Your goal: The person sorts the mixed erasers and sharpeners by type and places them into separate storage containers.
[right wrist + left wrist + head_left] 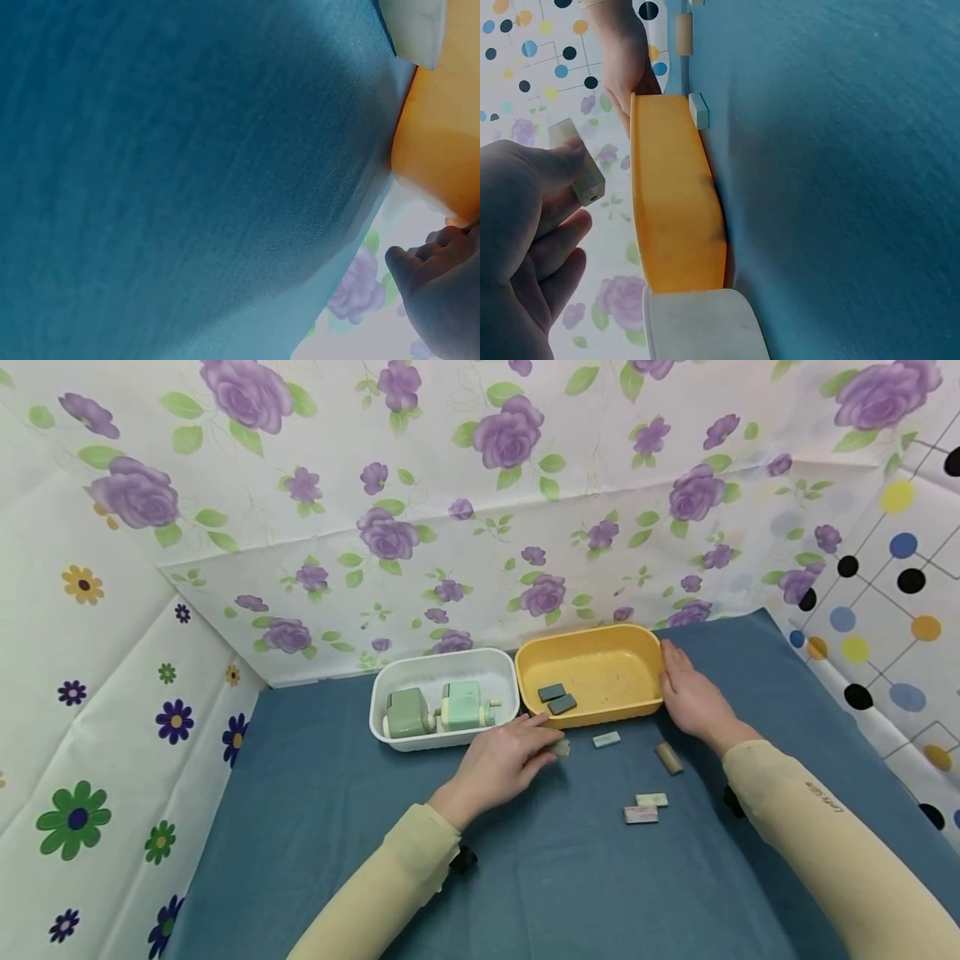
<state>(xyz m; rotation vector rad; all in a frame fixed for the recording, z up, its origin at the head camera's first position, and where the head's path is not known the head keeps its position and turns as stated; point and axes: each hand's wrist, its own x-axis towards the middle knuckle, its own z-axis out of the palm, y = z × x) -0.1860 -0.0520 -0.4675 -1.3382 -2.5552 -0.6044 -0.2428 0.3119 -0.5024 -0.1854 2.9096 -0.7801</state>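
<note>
In the head view my left hand [504, 762] is just in front of the yellow tray [600, 717]. Between thumb and fingers it pinches a small pale-green eraser [583, 166], clear to see in the left wrist view. My right hand [693, 697] lies along the tray's right end, fingers extended against the wall near the rim. Two dark grey erasers [561, 704] lie inside the tray at its left front corner. A pale mint eraser [606, 739] and a brown, rounded eraser-like block [669, 758] are on the cloth in front.
Left of the yellow tray, a white tray [386, 739] holds two green crank pencil sharpeners [408, 714]. Nearer me on the blue cloth [555, 877] are a pinkish eraser [641, 815] and a pale green eraser [651, 799], side by side. A flowered sheet [450, 560] rises behind the trays.
</note>
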